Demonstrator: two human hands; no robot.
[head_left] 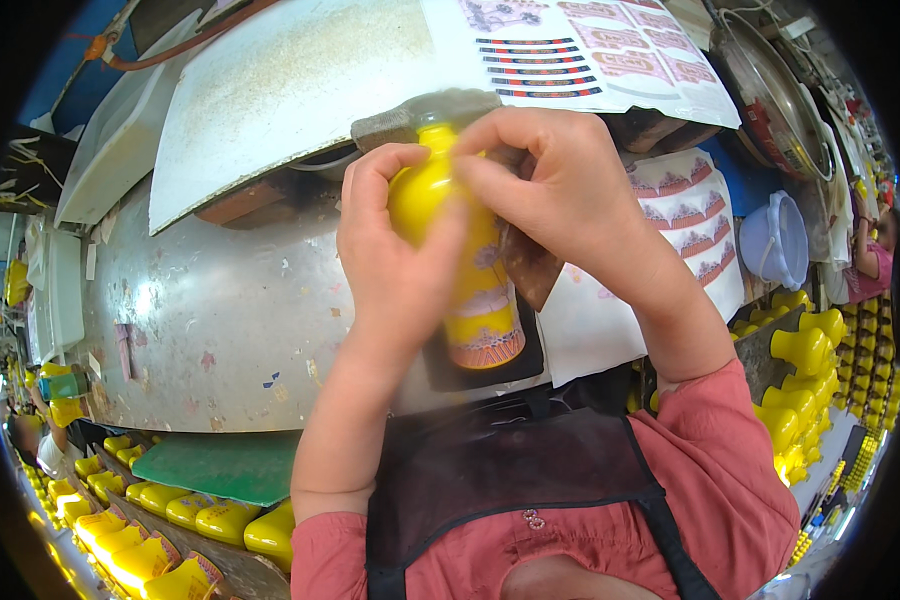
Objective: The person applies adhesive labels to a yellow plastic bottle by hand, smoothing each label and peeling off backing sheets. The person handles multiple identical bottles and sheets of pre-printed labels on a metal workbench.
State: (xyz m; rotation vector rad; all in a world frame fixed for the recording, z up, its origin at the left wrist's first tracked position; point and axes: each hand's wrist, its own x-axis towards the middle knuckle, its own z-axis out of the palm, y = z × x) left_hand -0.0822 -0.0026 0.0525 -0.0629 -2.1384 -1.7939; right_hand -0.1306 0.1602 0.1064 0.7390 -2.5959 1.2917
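Note:
A glossy yellow vase [482, 325] lies on its side on the metal-topped table, neck pointing away from me and base towards me. Purple floral patterning covers its lower body, and a pink fluted band rings the base. My left hand [395, 255] is closed around its shoulder, thumb on top, slightly blurred. At the neck, my right hand [560, 170] has thumb and forefinger pinched together against the vase; anything between them is too small or hidden to make out. Behind the neck sits a grey, sponge-like block [385, 125]. A brown flat piece [530, 265] shows under my right wrist.
A white board [290, 90] lies across the table's far side, with a printed decal sheet [610, 50] on it. Another decal sheet [685, 200] is at right, near a pale bucket [773, 240]. Rows of yellow vases [805, 370] stand both sides; a green board [220, 468] lies lower left.

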